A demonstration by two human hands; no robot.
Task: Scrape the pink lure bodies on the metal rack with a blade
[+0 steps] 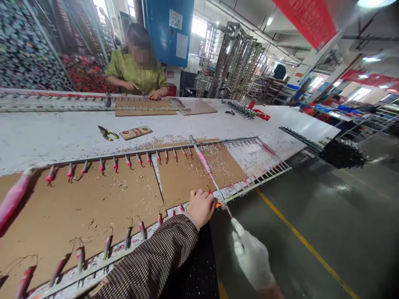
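Note:
A long metal rack (pixel 93 159) lies flat on the worktable, with pink-and-grey pegs (pixel 115 165) along its rails, several with bent wires at their tips. My left hand (pixel 202 205), bare, is closed over the near rail beside a crossbar partly coated in pink (pixel 203 161). A small orange-red piece (pixel 218 204) shows at its fingertips; its kind is unclear. Off the table's edge, my right hand (pixel 253 259) in a white glove is closed on a thin metal tool (pixel 228 211). The tool's tip meets the rail near the crossbar's end.
Brown cardboard (pixel 124 199) with scattered chips lies under the rack. Farther back are yellow-handled pliers (pixel 107 133) and a printed tan block (pixel 136 133). A co-worker (pixel 137 70) sits across the table at another rack. Dark parts (pixel 343 153) hang at the right edge.

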